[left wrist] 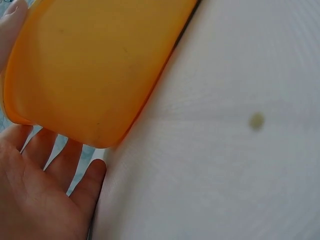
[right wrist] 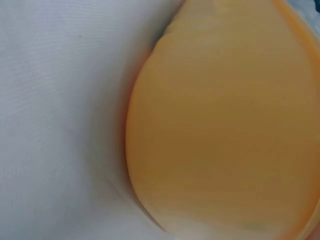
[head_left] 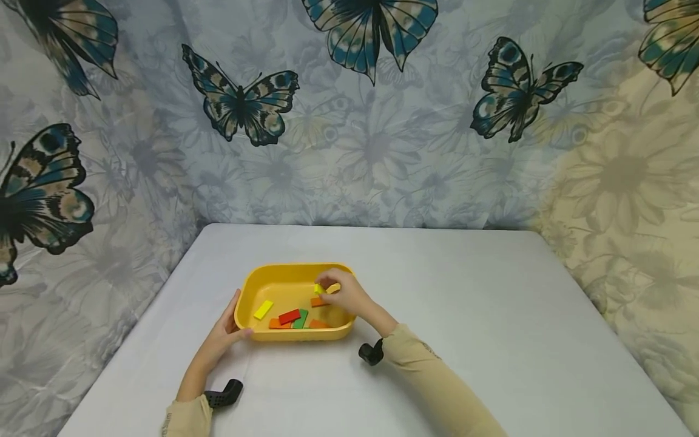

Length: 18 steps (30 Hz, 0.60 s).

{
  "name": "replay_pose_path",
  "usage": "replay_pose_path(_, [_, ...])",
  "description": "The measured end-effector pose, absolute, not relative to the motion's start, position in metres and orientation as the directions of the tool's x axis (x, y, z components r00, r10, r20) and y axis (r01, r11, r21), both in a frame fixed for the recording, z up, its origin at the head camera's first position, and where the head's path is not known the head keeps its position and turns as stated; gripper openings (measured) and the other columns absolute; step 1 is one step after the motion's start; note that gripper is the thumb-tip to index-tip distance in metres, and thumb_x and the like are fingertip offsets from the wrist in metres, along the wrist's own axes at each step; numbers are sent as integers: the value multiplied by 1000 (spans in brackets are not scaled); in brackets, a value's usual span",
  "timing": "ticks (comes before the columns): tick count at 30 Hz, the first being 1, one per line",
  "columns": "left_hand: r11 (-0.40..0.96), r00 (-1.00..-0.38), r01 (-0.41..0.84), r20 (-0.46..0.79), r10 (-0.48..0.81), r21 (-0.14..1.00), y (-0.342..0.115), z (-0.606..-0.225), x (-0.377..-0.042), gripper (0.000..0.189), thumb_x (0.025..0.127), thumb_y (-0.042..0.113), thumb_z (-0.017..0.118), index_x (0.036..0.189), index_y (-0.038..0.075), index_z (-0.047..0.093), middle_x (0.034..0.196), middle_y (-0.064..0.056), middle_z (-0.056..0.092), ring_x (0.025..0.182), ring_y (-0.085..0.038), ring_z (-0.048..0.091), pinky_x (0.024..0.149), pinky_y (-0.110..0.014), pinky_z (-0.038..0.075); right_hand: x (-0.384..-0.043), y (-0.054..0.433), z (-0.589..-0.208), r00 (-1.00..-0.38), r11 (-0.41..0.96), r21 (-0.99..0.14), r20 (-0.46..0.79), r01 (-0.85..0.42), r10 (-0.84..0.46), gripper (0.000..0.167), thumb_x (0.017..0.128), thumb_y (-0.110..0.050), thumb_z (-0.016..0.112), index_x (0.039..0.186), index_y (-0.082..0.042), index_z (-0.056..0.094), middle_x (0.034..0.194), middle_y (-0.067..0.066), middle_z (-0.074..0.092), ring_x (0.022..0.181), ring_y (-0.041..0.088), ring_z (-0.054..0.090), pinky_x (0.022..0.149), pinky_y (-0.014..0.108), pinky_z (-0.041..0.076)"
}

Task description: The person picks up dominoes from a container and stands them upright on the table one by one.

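Note:
A yellow plastic tray (head_left: 295, 335) stands on the white table. My left hand (head_left: 220, 334) holds its left end, thumb at the front rim and fingers along the outer side; in the left wrist view these fingers lie against the orange-looking wall. Over the tray's right part, my right hand (head_left: 345, 295) pinches a small yellow block (head_left: 318, 289) between its fingertips. An orange block (head_left: 317, 301) lies just below those fingertips. Elsewhere inside are a yellow block (head_left: 263, 309), a red block (head_left: 289, 317) leaning across others, and a green block (head_left: 301, 319). The right wrist view shows mainly tray wall, hiding the fingers.
More orange blocks (head_left: 318, 324) lie along the tray's front wall. The white tabletop (head_left: 464, 291) extends around the tray, with a butterfly-patterned cloth (head_left: 377, 152) behind it. Black wrist devices (head_left: 224, 394) sit at both sleeves.

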State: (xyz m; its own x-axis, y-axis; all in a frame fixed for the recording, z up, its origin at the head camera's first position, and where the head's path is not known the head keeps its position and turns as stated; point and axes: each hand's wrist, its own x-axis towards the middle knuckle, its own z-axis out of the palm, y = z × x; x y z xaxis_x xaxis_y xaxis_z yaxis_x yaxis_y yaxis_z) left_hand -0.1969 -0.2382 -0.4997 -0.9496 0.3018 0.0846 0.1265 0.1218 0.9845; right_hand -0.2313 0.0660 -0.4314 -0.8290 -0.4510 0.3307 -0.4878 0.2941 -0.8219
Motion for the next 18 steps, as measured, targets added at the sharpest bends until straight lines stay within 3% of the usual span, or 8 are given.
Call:
replay_pose_path(4, [137,-954,114,69,292,984,-238,-500,-199,88,82,3,63,145,13,2,148,-6,-3,132,-25,2,91,-7,22,-224,71,-415,-823,241,-834,363,-496,-438,24,76,12,63,100,12,57,92,23,58,87,40,54,75,54,43])
replay_pose_path(9, [137,-953,117,73,294,984,-238,-499,-199,88,82,2,63,145,13,2,148,-6,-2,132,-26,2,91,-7,23,-225,83,-411,-845,229,-853,356,-468,-399,26,77,9,62,102,13,56,94,25,57,87,41,54,78,52,43])
replay_pose_path(18, [111,-948,135,95,303,985,-239,-504,-197,87,82,-1,61,145,14,3,148,-8,-3,132,-27,2,92,-9,24,-231,105,-414,-885,220,-884,333,-413,-325,27,79,7,62,105,9,56,94,22,59,87,36,56,72,35,50])
